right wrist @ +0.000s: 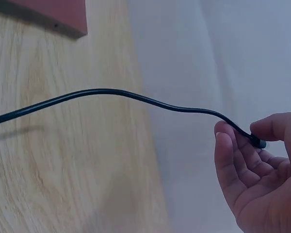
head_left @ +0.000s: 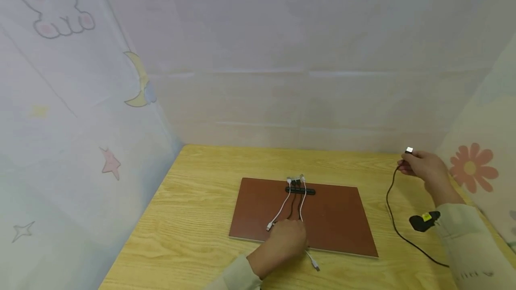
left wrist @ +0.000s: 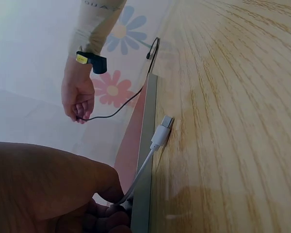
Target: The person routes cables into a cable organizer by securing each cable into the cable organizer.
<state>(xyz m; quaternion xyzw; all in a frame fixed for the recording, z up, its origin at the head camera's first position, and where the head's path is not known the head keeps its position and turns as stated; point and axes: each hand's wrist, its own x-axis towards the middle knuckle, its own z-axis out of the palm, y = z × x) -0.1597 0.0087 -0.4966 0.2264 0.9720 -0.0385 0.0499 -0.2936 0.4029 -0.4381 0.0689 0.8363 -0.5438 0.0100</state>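
At the right, my right hand (head_left: 429,171) pinches a black USB cable (head_left: 393,216) at its plug, the metal tip pointing up. The cable hangs from the fingers and trails onto the table; the right wrist view shows the thumb and fingers at the plug (right wrist: 258,141). My left hand (head_left: 287,238) is at the front edge of a brown board (head_left: 330,218), its fingers curled around a white cable (left wrist: 144,167) whose plug (left wrist: 161,132) sticks out beyond the edge. This hand hides the lower ends of two black cables (head_left: 293,202).
A black cable holder strip (head_left: 310,191) near the board's back edge holds several cables, plugs toward the back. Another white cable (head_left: 282,207) ends on the board left of my left hand. The wooden table (head_left: 181,200) meets a patterned wall covering (head_left: 258,102) behind.
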